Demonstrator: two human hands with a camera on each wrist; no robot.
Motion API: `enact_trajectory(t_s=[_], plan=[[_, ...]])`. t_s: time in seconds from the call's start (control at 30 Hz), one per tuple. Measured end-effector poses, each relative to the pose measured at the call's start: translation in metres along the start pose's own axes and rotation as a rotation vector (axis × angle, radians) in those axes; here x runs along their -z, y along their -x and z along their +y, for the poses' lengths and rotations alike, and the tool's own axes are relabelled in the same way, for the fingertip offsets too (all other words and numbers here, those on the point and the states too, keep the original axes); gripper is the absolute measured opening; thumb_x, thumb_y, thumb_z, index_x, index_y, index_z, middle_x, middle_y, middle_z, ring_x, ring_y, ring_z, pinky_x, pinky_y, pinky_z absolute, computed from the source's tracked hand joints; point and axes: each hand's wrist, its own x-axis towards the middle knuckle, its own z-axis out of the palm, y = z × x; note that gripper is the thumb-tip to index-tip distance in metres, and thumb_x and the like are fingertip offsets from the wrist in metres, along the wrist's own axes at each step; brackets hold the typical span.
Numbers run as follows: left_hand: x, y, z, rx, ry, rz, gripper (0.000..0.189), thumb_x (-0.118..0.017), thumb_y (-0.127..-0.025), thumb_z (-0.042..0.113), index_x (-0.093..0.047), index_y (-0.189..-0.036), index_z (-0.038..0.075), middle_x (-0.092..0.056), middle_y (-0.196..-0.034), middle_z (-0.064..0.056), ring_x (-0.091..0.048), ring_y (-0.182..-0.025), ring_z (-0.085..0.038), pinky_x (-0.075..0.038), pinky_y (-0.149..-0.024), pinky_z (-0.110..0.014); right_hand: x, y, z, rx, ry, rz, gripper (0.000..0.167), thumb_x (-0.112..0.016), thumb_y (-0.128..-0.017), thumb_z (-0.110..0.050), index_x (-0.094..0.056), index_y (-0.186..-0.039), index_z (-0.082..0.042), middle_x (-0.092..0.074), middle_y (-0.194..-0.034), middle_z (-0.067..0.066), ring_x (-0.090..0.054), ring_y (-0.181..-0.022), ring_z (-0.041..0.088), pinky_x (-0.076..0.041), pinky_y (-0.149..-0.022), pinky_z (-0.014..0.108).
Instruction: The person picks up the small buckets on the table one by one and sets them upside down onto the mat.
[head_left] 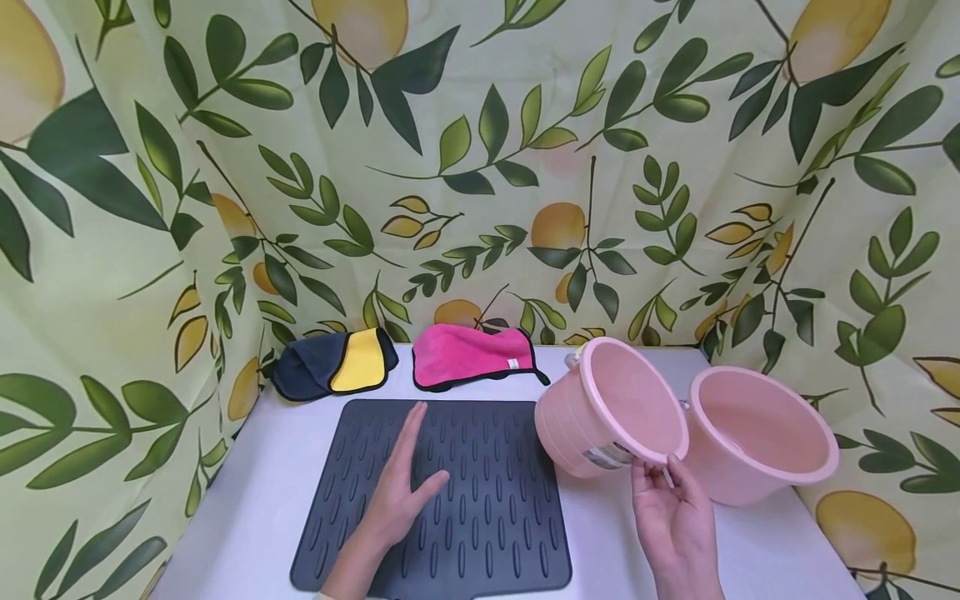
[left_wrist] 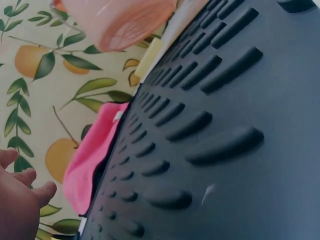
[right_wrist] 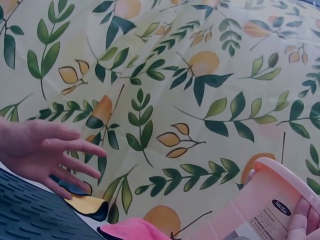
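By its near rim, my right hand (head_left: 678, 521) grips a pink bucket (head_left: 562, 425), fingers below and thumb at the edge. The bucket tilts with its mouth toward me and to the right. In the right wrist view, its label (right_wrist: 270, 215) faces out, with the right fingers (right_wrist: 299, 220) beside it. My left hand (head_left: 393, 500) hovers over a dark grey ribbed mat (head_left: 517, 508), fingers straight, thumb apart, nothing in it. The left wrist view shows only part of the left hand (left_wrist: 20, 200); the right wrist view shows its fingers spread.
A second pink bucket (head_left: 750, 475) stands upright at the right. Behind the mat lie a pink cloth (head_left: 468, 358) and a folded navy and yellow cloth (head_left: 360, 362). A small yellow thing (left_wrist: 149, 60) sits past the mat. Lemon-patterned fabric (head_left: 480, 217) walls the white table (head_left: 232, 508).
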Motion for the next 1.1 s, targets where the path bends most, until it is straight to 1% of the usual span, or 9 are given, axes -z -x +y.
enact_trajectory(t_s=[0.13, 0.23, 0.37, 0.47, 0.6, 0.7, 0.87, 0.97, 1.1], plan=[[-0.006, -0.007, -0.003, 0.008, 0.119, 0.019, 0.089, -0.067, -0.101, 0.035, -0.02, -0.175, 0.023, -0.019, -0.18, -0.006, -0.019, -0.163, -0.04, -0.023, -0.123, -0.072, 0.001, 0.003, 0.003, -0.033, -0.039, -0.059, 0.021, -0.049, -0.111, 0.002, -0.047, -0.132, -0.002, -0.046, -0.12, 0.011, -0.057, -0.098, 0.025, -0.055, -0.097, 0.033], [-0.012, -0.011, -0.004, 0.026, 0.192, 0.037, 0.088, -0.067, -0.101, 0.033, -0.02, -0.175, 0.019, -0.021, -0.179, -0.008, -0.02, -0.163, -0.04, -0.024, -0.124, -0.068, 0.002, 0.006, 0.006, -0.052, -0.059, -0.079, 0.018, -0.048, -0.111, 0.002, -0.049, -0.129, 0.001, -0.045, -0.121, 0.011, -0.057, -0.098, 0.026, -0.055, -0.097, 0.033], [-0.019, -0.016, -0.004, 0.021, 0.256, 0.034, 0.088, -0.068, -0.101, 0.031, -0.021, -0.174, 0.02, -0.021, -0.179, -0.009, -0.02, -0.162, -0.041, -0.028, -0.123, -0.068, 0.0, 0.01, 0.009, -0.064, -0.071, -0.061, 0.021, -0.05, -0.111, 0.001, -0.048, -0.132, 0.0, -0.044, -0.124, 0.01, -0.056, -0.099, 0.026, -0.055, -0.097, 0.032], [-0.024, -0.018, -0.004, 0.015, 0.331, 0.029, 0.085, -0.066, -0.102, 0.028, -0.021, -0.174, 0.021, -0.022, -0.178, -0.01, -0.022, -0.161, -0.043, -0.031, -0.121, -0.068, -0.002, 0.012, 0.011, -0.071, -0.067, -0.044, 0.025, -0.05, -0.112, 0.0, -0.046, -0.137, -0.003, -0.044, -0.129, 0.009, -0.056, -0.103, 0.024, -0.054, -0.098, 0.031], [-0.032, -0.02, -0.003, 0.059, 0.476, 0.037, 0.082, -0.063, -0.103, 0.024, -0.021, -0.174, 0.018, -0.025, -0.177, -0.011, -0.024, -0.161, -0.043, -0.031, -0.121, -0.068, -0.004, 0.015, 0.016, -0.077, -0.047, -0.024, 0.031, -0.05, -0.113, -0.002, -0.046, -0.143, -0.006, -0.044, -0.135, 0.008, -0.056, -0.107, 0.022, -0.052, -0.101, 0.029], [-0.038, -0.021, -0.003, 0.085, 0.545, 0.035, 0.083, -0.063, -0.103, 0.022, -0.02, -0.174, 0.016, -0.025, -0.177, -0.01, -0.024, -0.161, -0.042, -0.032, -0.121, -0.067, -0.005, 0.016, 0.018, -0.088, -0.052, -0.024, 0.032, -0.05, -0.113, -0.002, -0.045, -0.143, -0.007, -0.044, -0.136, 0.008, -0.056, -0.107, 0.022, -0.052, -0.101, 0.028], [-0.045, -0.022, -0.003, 0.066, 0.585, 0.0, 0.083, -0.06, -0.101, 0.014, -0.018, -0.174, 0.016, -0.024, -0.178, -0.01, -0.024, -0.161, -0.041, -0.039, -0.12, -0.059, -0.006, 0.02, 0.019, -0.11, -0.094, 0.001, 0.031, -0.051, -0.112, -0.003, -0.044, -0.142, -0.008, -0.045, -0.133, 0.007, -0.057, -0.107, 0.022, -0.052, -0.101, 0.028], [-0.049, -0.024, -0.002, 0.058, 0.6, -0.017, 0.084, -0.059, -0.101, 0.013, -0.017, -0.174, 0.016, -0.023, -0.178, -0.011, -0.022, -0.162, -0.042, -0.04, -0.119, -0.058, -0.008, 0.022, 0.02, -0.11, -0.104, 0.028, 0.032, -0.052, -0.112, -0.004, -0.045, -0.143, -0.01, -0.046, -0.133, 0.006, -0.057, -0.107, 0.021, -0.052, -0.101, 0.027], [-0.054, -0.028, -0.001, 0.094, 0.742, -0.036, 0.083, -0.057, -0.103, 0.017, -0.014, -0.174, 0.017, -0.019, -0.179, -0.013, -0.018, -0.162, -0.046, -0.038, -0.119, -0.063, -0.009, 0.023, 0.021, -0.131, -0.145, 0.006, 0.03, -0.052, -0.112, -0.003, -0.045, -0.141, -0.007, -0.047, -0.133, 0.008, -0.057, -0.106, 0.023, -0.052, -0.102, 0.027]])
